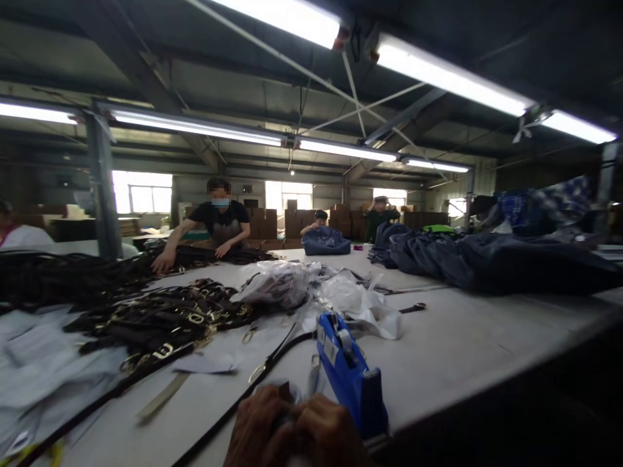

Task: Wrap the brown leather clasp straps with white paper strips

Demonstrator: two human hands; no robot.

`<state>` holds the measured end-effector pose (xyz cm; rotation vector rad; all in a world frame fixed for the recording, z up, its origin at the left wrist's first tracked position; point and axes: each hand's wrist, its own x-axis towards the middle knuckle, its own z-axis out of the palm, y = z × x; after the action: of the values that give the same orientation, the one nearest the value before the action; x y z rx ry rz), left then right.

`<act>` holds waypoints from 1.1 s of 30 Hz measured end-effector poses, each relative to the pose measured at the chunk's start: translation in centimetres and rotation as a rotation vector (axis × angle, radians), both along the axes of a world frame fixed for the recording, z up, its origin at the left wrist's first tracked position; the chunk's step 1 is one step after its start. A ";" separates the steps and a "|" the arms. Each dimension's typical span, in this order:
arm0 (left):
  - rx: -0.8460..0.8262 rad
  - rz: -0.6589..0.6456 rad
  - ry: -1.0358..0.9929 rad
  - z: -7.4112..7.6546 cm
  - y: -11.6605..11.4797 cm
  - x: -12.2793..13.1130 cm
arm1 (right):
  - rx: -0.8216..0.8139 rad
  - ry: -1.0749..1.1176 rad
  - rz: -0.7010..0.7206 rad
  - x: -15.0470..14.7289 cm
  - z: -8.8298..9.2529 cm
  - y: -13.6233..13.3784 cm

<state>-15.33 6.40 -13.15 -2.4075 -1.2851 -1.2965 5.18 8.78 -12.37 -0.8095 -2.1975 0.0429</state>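
At the bottom edge of the view, the person's left hand [256, 428] and right hand [326, 434] are pressing together, the grip of both closing around a small dark piece [283, 392] that is mostly hidden between the fingers; what it is cannot be told. A thin black strap [272, 357] is running from the hands across the white worktop [452, 350]. Just beside the right hand, a blue tape dispenser [353, 376] is standing. Farther out, a large heap of black straps with gold buckles [160, 318] is waiting, suggesting most of the work is still ahead; no finished stack is showing. Crumpled plastic bags [350, 298] are lying beyond. Across the worktop, a co-worker [221, 224] is reaching into more straps, near dark blue fabric [487, 259].
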 end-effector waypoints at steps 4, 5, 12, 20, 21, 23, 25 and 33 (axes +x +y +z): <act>-0.230 -0.032 0.003 1.9 -0.9 0.7 | -0.199 0.017 0.019 0.2 2.0 -1.7; -0.306 -0.055 0.002 2.7 -1.1 0.9 | -0.225 -0.010 0.026 0.4 2.8 -1.7; -0.549 -0.066 -0.266 5.6 -2.2 1.3 | -0.480 -0.027 0.101 0.7 6.9 -1.0; -0.371 -0.064 -0.310 4.5 -1.9 1.8 | -0.710 0.085 0.159 -0.2 8.2 0.5; -0.348 -0.092 -0.283 4.4 -1.9 1.8 | -0.697 0.072 0.189 -0.3 8.1 0.6; -0.330 -0.134 -0.231 4.4 -1.9 1.5 | -0.654 0.028 0.222 -0.4 8.0 0.9; -0.373 -0.114 -0.196 4.8 -2.1 1.0 | -0.624 -0.004 0.229 -0.6 7.8 1.0; -0.568 -0.048 0.195 6.9 -1.6 -0.1 | -0.619 -0.092 0.238 -1.3 8.9 1.2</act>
<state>-15.44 4.79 -6.29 -2.8493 -1.7231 -0.7420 3.87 9.95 -3.45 -0.8766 -2.3826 0.8521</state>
